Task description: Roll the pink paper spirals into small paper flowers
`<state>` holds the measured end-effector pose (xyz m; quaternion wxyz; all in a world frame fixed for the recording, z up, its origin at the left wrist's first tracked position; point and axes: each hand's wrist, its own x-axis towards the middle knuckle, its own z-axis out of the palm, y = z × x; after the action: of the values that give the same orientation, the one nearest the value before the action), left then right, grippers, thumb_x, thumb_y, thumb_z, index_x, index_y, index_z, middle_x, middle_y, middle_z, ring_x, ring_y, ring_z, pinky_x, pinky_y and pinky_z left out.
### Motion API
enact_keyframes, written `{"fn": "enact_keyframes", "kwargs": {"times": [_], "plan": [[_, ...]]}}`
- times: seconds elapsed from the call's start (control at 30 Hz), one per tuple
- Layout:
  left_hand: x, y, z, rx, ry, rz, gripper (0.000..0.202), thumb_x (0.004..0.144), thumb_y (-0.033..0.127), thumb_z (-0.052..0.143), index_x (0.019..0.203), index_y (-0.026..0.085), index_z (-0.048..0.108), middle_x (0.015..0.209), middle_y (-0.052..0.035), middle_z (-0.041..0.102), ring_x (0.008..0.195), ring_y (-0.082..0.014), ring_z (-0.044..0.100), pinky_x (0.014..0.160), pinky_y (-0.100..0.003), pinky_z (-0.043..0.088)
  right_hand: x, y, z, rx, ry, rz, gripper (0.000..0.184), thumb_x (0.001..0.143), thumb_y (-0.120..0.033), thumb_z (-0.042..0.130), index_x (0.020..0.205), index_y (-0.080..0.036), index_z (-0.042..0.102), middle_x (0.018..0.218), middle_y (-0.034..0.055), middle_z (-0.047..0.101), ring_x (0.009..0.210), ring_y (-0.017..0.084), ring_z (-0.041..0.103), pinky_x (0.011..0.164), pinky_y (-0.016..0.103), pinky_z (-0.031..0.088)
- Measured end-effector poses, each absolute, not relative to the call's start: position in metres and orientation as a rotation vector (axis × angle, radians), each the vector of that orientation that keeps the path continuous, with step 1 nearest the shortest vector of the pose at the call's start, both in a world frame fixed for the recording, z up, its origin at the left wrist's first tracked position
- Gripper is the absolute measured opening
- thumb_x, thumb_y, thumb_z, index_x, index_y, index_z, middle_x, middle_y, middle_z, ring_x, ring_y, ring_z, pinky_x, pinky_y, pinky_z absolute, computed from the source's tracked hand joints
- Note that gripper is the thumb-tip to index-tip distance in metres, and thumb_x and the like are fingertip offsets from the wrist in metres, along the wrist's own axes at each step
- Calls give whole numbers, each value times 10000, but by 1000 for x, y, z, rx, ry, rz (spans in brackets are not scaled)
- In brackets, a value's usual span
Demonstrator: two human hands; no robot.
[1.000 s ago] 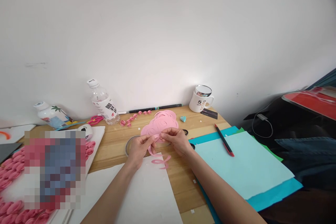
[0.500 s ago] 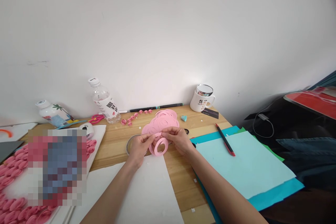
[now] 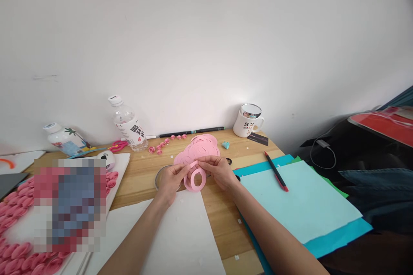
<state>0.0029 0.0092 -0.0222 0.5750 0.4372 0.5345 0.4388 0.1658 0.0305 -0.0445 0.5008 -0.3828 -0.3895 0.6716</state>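
A spiral-cut pink paper strip (image 3: 195, 187) hangs in loops between my two hands. My left hand (image 3: 171, 182) pinches its upper part between thumb and fingertips. Close beside it, my right hand (image 3: 217, 171) pinches the same strip from the other side. Just behind the fingers lies a pile of pink paper spirals (image 3: 201, 148). A grey roll of tape (image 3: 157, 177) is partly hidden by my left hand. Several small rolled pink paper pieces (image 3: 167, 141) sit farther back on the wooden table (image 3: 138, 180).
At the back stand a water bottle (image 3: 129, 126) and a white mug (image 3: 244, 123). Right, a pen (image 3: 276, 172) rests on pale blue paper (image 3: 303, 206). White paper (image 3: 180, 236) lies in front. A board with pink paper roses (image 3: 21, 251) is at left, partly pixelated.
The hanging pink loop has turned slightly and shifted a little left. Both hands stay nearly in place, still pinching the strip.
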Motion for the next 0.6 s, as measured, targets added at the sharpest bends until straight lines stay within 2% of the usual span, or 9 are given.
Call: {"fn": "enact_keyframes", "kwargs": {"times": [0.2, 0.4, 0.5, 0.6], "plan": [[3, 9, -22, 1039, 1248, 1026, 289, 622, 411, 701, 529, 147, 631, 504, 29, 543, 461, -73, 417, 471, -192, 332, 166, 31, -44, -965, -912, 1590, 292, 513, -308, 807, 729, -152, 688, 691, 34, 698, 606, 140, 612, 587, 266, 460], [4, 8, -20, 1030, 1245, 1039, 252, 603, 406, 715, 608, 155, 685, 515, 26, 561, 477, -75, 433, 479, -186, 346, 162, 29, -45, -922, -965, 1567, 213, 553, -288, 793, 637, -152, 652, 638, 6, 665, 565, 103, 567, 557, 234, 434], [4, 8, -20, 1037, 1241, 1034, 265, 608, 402, 709, 555, 146, 664, 499, 17, 561, 465, -76, 436, 469, -187, 346, 162, 29, -44, -935, -955, 1559, 217, 553, -301, 790, 665, -157, 673, 661, 13, 675, 588, 115, 580, 581, 245, 447], [3, 9, -21, 1025, 1244, 1041, 267, 620, 409, 700, 600, 144, 677, 528, 0, 589, 466, -86, 454, 466, -195, 357, 163, 28, -41, -948, -960, 1595, 268, 566, -337, 776, 756, -163, 702, 766, 48, 704, 669, 152, 615, 625, 273, 465]]}}
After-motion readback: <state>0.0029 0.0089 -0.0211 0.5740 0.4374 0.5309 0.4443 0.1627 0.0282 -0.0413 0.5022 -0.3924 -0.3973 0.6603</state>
